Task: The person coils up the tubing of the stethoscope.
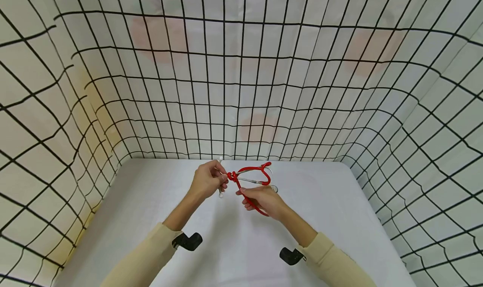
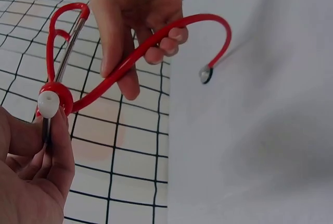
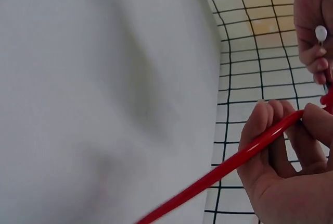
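Note:
A stethoscope with red tubing [image 1: 252, 203] is held up in front of me, its tubing wound into a tight knot [image 1: 232, 177] around the metal ear tubes [image 1: 249, 180]. My left hand [image 1: 205, 181] pinches it beside the knot, between thumb and fingers. White ear tips [image 1: 221, 195] stick out on either side of that hand. My right hand [image 1: 267, 198] holds the single tube a short way from the knot, thumb on top. Past it, the tube curves round to the chest piece [image 2: 206, 74]. A red loop [image 1: 268, 179] points right from the knot.
Beneath the hands lies a white table surface [image 1: 151, 203]. Black grid netting [image 1: 241, 86] over a pale, faintly patterned cloth rises at the back and both sides. Dark wrist cameras [image 1: 190, 241] sit at both cream sleeves [image 1: 145, 253].

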The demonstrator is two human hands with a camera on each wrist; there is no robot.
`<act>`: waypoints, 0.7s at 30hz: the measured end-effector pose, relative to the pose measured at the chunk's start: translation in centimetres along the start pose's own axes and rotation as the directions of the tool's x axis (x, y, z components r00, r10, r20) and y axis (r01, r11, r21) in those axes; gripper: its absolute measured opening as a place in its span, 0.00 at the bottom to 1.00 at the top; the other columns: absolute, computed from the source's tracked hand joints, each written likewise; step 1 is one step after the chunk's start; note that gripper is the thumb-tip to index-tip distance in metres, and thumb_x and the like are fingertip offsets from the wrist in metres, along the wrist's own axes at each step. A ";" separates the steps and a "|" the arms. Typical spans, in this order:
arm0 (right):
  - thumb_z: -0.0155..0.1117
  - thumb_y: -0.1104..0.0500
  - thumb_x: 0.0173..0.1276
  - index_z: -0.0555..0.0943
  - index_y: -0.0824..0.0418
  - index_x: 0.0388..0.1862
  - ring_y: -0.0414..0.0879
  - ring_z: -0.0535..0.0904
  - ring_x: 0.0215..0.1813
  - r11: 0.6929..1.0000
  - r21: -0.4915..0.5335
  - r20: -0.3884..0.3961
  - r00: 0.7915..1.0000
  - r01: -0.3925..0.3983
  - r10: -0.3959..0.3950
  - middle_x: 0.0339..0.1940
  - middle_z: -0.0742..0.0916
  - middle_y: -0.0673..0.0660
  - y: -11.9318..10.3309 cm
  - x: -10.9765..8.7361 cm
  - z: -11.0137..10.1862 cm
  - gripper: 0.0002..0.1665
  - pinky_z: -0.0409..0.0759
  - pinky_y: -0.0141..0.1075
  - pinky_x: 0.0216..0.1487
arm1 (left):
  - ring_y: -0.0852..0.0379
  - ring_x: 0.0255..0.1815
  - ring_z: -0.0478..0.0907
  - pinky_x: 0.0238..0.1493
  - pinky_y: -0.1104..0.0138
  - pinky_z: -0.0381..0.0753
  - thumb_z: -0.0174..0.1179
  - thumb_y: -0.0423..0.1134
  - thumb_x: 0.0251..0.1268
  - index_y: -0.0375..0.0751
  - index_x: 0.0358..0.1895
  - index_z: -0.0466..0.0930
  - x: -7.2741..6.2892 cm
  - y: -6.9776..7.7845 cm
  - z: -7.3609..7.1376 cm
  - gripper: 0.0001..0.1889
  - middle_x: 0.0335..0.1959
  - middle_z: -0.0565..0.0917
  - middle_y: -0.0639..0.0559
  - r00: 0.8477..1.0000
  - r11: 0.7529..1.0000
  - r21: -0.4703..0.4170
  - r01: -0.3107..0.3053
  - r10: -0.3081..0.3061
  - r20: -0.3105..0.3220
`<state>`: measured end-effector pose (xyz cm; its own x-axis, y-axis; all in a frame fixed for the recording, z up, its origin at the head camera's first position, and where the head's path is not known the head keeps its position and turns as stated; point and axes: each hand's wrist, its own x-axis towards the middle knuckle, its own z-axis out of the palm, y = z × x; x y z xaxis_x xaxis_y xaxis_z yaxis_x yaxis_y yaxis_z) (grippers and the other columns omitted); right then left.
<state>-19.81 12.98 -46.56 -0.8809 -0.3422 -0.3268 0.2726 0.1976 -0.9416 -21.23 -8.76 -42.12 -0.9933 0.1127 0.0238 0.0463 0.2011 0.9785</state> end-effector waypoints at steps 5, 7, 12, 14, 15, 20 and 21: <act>0.67 0.52 0.72 0.87 0.62 0.54 0.47 0.87 0.35 0.989 -0.136 -0.064 0.996 0.057 -0.066 0.37 0.90 0.61 -0.1 -0.6 0.9 0.19 0.88 0.37 0.45 | 0.55 0.19 0.83 0.25 0.62 0.87 0.64 0.22 0.62 0.30 0.35 0.78 0.3 -0.5 -0.3 0.04 0.24 0.84 0.38 0.999 1.000 0.006 -0.010 0.010 -0.052; 0.67 0.55 0.72 0.87 0.64 0.55 0.45 0.87 0.34 0.977 -0.196 -0.086 0.991 0.086 -0.104 0.38 0.91 0.62 -0.3 -0.7 1.1 0.18 0.88 0.37 0.43 | 0.55 0.18 0.83 0.25 0.62 0.87 0.63 0.21 0.62 0.30 0.34 0.78 0.5 -0.7 -0.6 0.04 0.24 0.85 0.38 0.997 1.000 0.024 -0.020 0.022 -0.080; 0.68 0.62 0.70 0.86 0.67 0.53 0.52 0.88 0.33 0.961 -0.247 -0.144 0.976 0.127 -0.166 0.38 0.91 0.62 -0.5 -1.0 1.3 0.15 0.88 0.37 0.41 | 0.53 0.18 0.83 0.23 0.63 0.86 0.62 0.21 0.62 0.30 0.33 0.78 1.0 -1.8 -1.4 0.04 0.25 0.85 0.38 0.984 0.997 0.068 -0.044 0.055 -0.168; 0.68 0.64 0.69 0.85 0.68 0.52 0.55 0.88 0.33 0.964 -0.229 -0.161 0.972 0.135 -0.174 0.37 0.91 0.63 -0.6 -1.1 1.4 0.14 0.88 0.38 0.40 | 0.53 0.18 0.83 0.22 0.64 0.85 0.62 0.21 0.61 0.30 0.32 0.79 1.0 -2.1 -1.6 0.04 0.24 0.85 0.39 0.981 0.993 0.105 -0.059 0.077 -0.181; 0.68 0.64 0.69 0.85 0.68 0.52 0.54 0.88 0.33 0.964 -0.228 -0.168 0.970 0.137 -0.177 0.37 0.91 0.62 -0.7 -1.1 1.4 0.14 0.88 0.37 0.40 | 0.54 0.18 0.83 0.21 0.65 0.85 0.62 0.21 0.61 0.31 0.32 0.79 1.0 -2.3 -1.7 0.04 0.24 0.85 0.39 0.979 0.988 0.136 -0.071 0.095 -0.181; 0.69 0.64 0.68 0.85 0.67 0.48 0.51 0.86 0.32 0.954 -0.266 -0.160 0.970 0.139 -0.186 0.35 0.91 0.60 -1.2 -1.3 1.3 0.12 0.88 0.37 0.39 | 0.58 0.15 0.80 0.18 0.69 0.80 0.60 0.21 0.59 0.33 0.29 0.78 0.8 -2.9 -1.6 0.06 0.22 0.84 0.43 0.969 0.942 0.303 -0.147 0.198 -0.146; 0.70 0.63 0.67 0.86 0.66 0.47 0.52 0.86 0.32 0.949 -0.284 -0.153 0.971 0.137 -0.186 0.34 0.91 0.59 -1.3 -1.4 1.3 0.11 0.87 0.37 0.39 | 0.59 0.14 0.79 0.17 0.69 0.79 0.59 0.21 0.59 0.34 0.29 0.78 0.8 -3.0 -1.6 0.06 0.21 0.84 0.44 0.967 0.931 0.329 -0.158 0.214 -0.140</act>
<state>-18.44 12.06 -44.93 -0.9649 -0.2286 -0.1294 0.0277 0.4013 -0.9155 -22.30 -10.82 -44.70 -0.9652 0.0157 0.2610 0.2350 0.4897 0.8396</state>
